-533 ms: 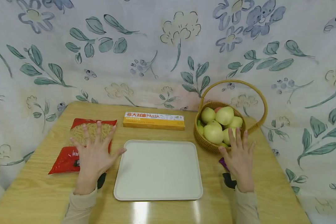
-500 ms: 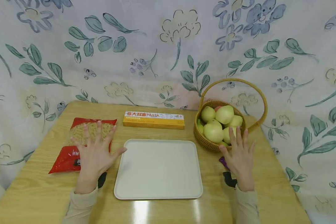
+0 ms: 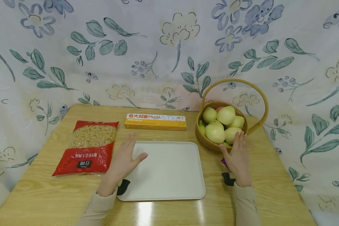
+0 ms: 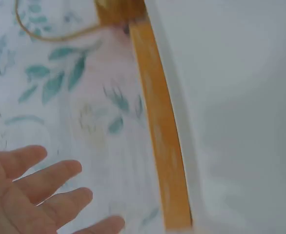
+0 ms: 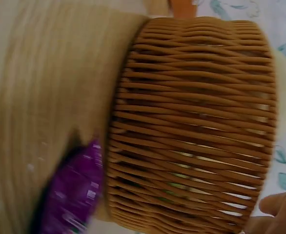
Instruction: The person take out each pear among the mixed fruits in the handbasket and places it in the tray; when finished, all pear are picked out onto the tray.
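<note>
In the head view we find the left hand left of the frame's centre, over the left side of the white tray. Its fingers are straight and released, the thumb spread toward the right, and they grasp nothing. We cannot tell whether the palm touches the tray, which lies flat across the lower middle of the frame.

Right of centre we see the right hand, also released, fingers extended and thumb apart. Its fingertips overlap the front of the wicker basket; we cannot tell whether they touch it. The basket stands at the right of the frame, handle raised, heaped with pale green round fruits and one reddish fruit. A purple packet lies on the table beside the basket, at the lower left of the right wrist view.

At the left of the head view we see a red bag of pasta lying flat on the wooden table. An orange and white pasta box lies just behind the tray, above centre. A floral cloth fills the upper part of the frame.
</note>
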`<action>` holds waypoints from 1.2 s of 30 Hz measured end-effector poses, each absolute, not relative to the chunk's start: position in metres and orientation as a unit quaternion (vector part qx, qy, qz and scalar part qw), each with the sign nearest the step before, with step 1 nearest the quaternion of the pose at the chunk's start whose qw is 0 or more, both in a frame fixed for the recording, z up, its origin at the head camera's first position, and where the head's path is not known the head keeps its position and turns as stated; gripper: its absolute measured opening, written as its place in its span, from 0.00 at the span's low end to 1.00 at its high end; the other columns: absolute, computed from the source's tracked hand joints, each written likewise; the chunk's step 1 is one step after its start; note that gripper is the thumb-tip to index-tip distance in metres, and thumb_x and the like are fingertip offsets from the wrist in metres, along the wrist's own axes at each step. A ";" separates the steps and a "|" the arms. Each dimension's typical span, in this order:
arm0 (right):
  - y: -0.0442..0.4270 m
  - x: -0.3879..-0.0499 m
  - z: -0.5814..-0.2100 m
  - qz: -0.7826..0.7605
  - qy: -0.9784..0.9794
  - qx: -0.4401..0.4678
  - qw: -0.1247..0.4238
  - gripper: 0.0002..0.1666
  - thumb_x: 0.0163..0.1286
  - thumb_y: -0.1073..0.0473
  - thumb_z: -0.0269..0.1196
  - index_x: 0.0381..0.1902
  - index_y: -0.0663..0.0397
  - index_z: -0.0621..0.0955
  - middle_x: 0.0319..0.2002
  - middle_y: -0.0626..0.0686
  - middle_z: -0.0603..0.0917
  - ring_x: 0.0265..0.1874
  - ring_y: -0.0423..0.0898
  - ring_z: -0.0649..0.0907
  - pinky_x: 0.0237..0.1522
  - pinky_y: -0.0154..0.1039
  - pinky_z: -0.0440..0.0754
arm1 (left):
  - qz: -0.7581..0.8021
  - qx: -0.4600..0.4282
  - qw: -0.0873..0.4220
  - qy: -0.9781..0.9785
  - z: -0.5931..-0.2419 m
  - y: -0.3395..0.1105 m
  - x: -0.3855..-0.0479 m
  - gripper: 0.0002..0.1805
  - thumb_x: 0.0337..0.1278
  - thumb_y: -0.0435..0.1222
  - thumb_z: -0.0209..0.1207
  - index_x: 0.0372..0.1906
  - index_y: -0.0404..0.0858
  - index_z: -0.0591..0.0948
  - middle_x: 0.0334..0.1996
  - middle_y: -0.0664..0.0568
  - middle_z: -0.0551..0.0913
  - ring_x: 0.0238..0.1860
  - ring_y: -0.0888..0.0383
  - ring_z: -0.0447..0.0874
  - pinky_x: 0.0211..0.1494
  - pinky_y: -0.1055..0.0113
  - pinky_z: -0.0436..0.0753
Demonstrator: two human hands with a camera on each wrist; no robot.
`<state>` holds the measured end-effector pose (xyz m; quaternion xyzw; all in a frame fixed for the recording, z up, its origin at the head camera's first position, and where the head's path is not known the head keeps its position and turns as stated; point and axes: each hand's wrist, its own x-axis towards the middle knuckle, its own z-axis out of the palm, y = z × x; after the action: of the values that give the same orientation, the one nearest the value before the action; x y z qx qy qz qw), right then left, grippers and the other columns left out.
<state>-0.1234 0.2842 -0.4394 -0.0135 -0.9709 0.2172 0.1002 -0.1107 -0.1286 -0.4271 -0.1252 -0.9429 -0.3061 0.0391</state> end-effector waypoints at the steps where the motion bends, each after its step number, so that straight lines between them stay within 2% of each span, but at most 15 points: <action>1: 0.284 -0.125 -0.443 0.218 -0.971 -0.019 0.093 0.58 0.72 0.30 0.43 0.74 0.70 0.37 0.74 0.71 0.32 0.75 0.68 0.36 0.73 0.65 0.42 | -0.350 -0.137 0.036 -0.926 -0.427 -0.120 -0.111 0.43 0.64 0.55 0.54 0.75 0.34 0.56 0.74 0.37 0.58 0.74 0.37 0.54 0.71 0.38 0.60; 6: 0.283 -0.129 -0.449 0.216 -0.973 -0.051 0.068 0.63 0.69 0.29 0.47 0.73 0.72 0.34 0.74 0.71 0.28 0.74 0.68 0.32 0.71 0.69 0.41 | -0.573 -0.176 0.001 -0.801 -0.427 -0.071 -0.120 0.27 0.73 0.41 0.46 0.71 0.35 0.62 0.64 0.36 0.73 0.64 0.39 0.72 0.63 0.43 0.73; 10: 0.287 -0.132 -0.449 0.213 -0.973 -0.071 0.049 0.65 0.68 0.28 0.50 0.74 0.70 0.33 0.74 0.70 0.28 0.74 0.69 0.34 0.68 0.72 0.42 | -0.620 -0.173 -0.030 -0.765 -0.424 -0.026 -0.134 0.24 0.73 0.41 0.47 0.69 0.39 0.66 0.60 0.37 0.77 0.59 0.42 0.77 0.58 0.47 0.79; 15: 0.291 -0.135 -0.449 0.223 -0.972 -0.065 0.046 0.67 0.66 0.28 0.53 0.74 0.69 0.32 0.75 0.70 0.30 0.74 0.69 0.37 0.70 0.70 0.45 | -0.611 -0.166 -0.049 -0.772 -0.417 0.021 -0.154 0.27 0.69 0.45 0.53 0.68 0.40 0.67 0.61 0.42 0.76 0.58 0.45 0.77 0.58 0.50 0.78; 18: 0.292 -0.134 -0.449 0.233 -0.969 -0.060 0.050 0.68 0.65 0.29 0.55 0.74 0.69 0.32 0.75 0.71 0.31 0.74 0.69 0.37 0.71 0.68 0.45 | -0.614 -0.162 -0.046 -0.771 -0.414 0.047 -0.164 0.30 0.66 0.47 0.56 0.68 0.39 0.68 0.61 0.40 0.75 0.59 0.44 0.76 0.59 0.49 0.77; 23: 0.291 -0.134 -0.448 0.231 -0.970 -0.052 0.050 0.69 0.64 0.31 0.57 0.73 0.71 0.32 0.74 0.72 0.32 0.74 0.69 0.35 0.72 0.66 0.44 | -0.620 -0.158 0.002 -0.768 -0.416 0.088 -0.178 0.30 0.63 0.46 0.60 0.66 0.38 0.69 0.61 0.38 0.73 0.58 0.40 0.74 0.57 0.49 0.77; 28: 0.288 -0.138 -0.453 0.225 -0.971 -0.053 0.056 0.71 0.62 0.32 0.61 0.73 0.72 0.33 0.74 0.73 0.35 0.75 0.68 0.37 0.73 0.64 0.45 | -0.592 -0.160 0.032 -0.789 -0.419 0.116 -0.190 0.34 0.61 0.48 0.62 0.66 0.34 0.68 0.63 0.37 0.70 0.62 0.41 0.69 0.62 0.49 0.73; 36: 0.292 -0.138 -0.455 0.227 -0.970 -0.061 0.062 0.73 0.60 0.34 0.64 0.73 0.69 0.30 0.74 0.74 0.35 0.75 0.69 0.37 0.72 0.65 0.47 | -0.534 -0.178 -0.022 -0.826 -0.419 0.142 -0.202 0.41 0.58 0.52 0.62 0.71 0.38 0.62 0.67 0.39 0.63 0.66 0.44 0.67 0.67 0.49 0.71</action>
<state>-0.1377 0.2923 -0.4546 -0.0607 -0.9701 0.2266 0.0617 -0.2019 0.1417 -0.4186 -0.1779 -0.8260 -0.5344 -0.0218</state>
